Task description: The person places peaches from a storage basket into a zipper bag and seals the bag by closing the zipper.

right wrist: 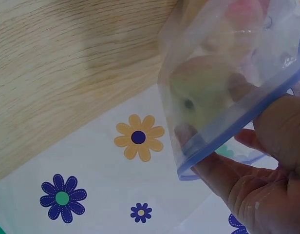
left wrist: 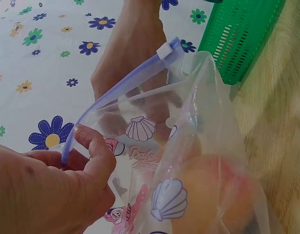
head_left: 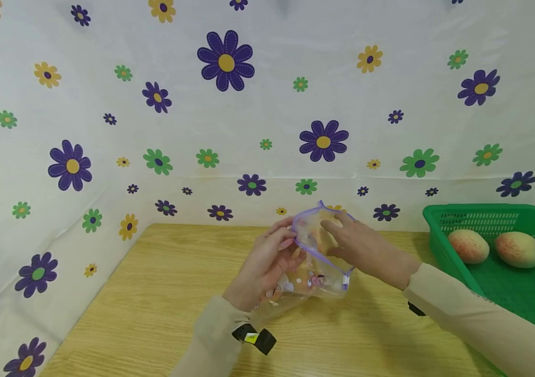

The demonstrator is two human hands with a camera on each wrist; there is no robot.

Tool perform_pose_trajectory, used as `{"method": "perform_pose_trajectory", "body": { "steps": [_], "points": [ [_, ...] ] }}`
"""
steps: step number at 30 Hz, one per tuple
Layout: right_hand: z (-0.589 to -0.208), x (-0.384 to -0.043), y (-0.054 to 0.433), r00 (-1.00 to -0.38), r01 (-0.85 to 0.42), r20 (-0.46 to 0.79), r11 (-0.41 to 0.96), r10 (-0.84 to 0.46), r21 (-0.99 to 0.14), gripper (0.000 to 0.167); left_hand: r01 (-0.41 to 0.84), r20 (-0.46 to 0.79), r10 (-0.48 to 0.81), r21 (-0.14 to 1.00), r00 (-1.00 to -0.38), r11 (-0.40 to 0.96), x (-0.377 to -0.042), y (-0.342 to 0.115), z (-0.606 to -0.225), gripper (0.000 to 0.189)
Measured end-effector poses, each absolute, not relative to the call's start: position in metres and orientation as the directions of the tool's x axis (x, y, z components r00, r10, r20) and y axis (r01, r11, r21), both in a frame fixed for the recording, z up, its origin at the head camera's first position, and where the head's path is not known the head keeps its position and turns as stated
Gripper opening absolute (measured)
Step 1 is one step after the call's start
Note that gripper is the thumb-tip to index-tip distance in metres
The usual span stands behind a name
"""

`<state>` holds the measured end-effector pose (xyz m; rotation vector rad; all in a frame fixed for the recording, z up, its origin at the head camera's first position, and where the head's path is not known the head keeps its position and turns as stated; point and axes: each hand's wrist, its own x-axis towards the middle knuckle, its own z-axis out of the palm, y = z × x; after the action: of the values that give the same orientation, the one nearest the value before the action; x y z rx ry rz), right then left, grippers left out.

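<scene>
A clear zip bag [head_left: 316,280] with a purple rim and printed shells stands tilted over the table, its mouth spread. My left hand [head_left: 267,262] pinches the near side of that rim between thumb and fingers. My right hand [head_left: 364,246] reaches in through the mouth. Inside, its thumb and a finger lie on either side of a yellow-green peach [right wrist: 203,92] with a dark stem spot. Another peach [left wrist: 213,195], blushed pink, shows through the plastic lower in the bag. A white slider [left wrist: 164,50] sits near one end of the rim.
To the right, a green plastic basket [head_left: 498,303] holds two red-and-yellow peaches [head_left: 518,250]; my right forearm passes over its near left side. The wooden table [head_left: 164,293] meets a white flower-printed sheet [head_left: 258,110] at the back and left.
</scene>
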<state>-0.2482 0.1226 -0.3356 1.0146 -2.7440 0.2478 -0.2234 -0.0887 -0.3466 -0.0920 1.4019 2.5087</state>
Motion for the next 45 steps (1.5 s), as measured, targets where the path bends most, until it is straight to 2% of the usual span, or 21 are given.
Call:
{"method": "perform_pose_trajectory", "body": {
  "steps": [4,8,15,23,30,35,45],
  "points": [
    [-0.335,-0.246,0.124,-0.746,-0.655,0.226,0.752,-0.627,-0.077,0.041,-0.265,-0.194,0.187,0.816,-0.963,-0.514,-0.224,-0.092,-0.345,0.040],
    [-0.332,-0.244,0.129,-0.754,-0.650,0.187,0.756,-0.630,-0.074,0.040,-0.271,-0.193,0.199,0.810,-0.961,-0.520,-0.223,-0.092,-0.343,0.041],
    [-0.323,-0.236,0.132,-0.764,-0.644,0.116,0.760,-0.634,-0.090,0.054,-0.283,-0.192,0.224,0.812,-0.955,-0.510,-0.220,-0.092,-0.338,0.039],
    [-0.298,-0.220,0.122,-0.792,-0.610,0.076,0.787,-0.605,-0.094,0.069,-0.217,-0.138,0.189,0.835,-0.972,-0.506,-0.217,-0.094,-0.319,0.033],
    [-0.303,-0.212,0.125,-0.778,-0.628,0.040,0.776,-0.627,-0.056,0.063,-0.250,-0.168,0.210,0.845,-0.963,-0.472,-0.214,-0.094,-0.328,0.037],
    [-0.311,-0.212,0.130,-0.775,-0.631,0.024,0.771,-0.632,-0.084,0.064,-0.282,-0.203,0.217,0.849,-0.955,-0.448,-0.212,-0.089,-0.338,0.036],
    [-0.311,-0.205,0.143,-0.724,-0.690,0.098,0.718,-0.683,-0.088,0.047,-0.321,-0.213,0.288,0.853,-0.934,-0.411,-0.210,-0.083,-0.350,0.025]
  ]
}}
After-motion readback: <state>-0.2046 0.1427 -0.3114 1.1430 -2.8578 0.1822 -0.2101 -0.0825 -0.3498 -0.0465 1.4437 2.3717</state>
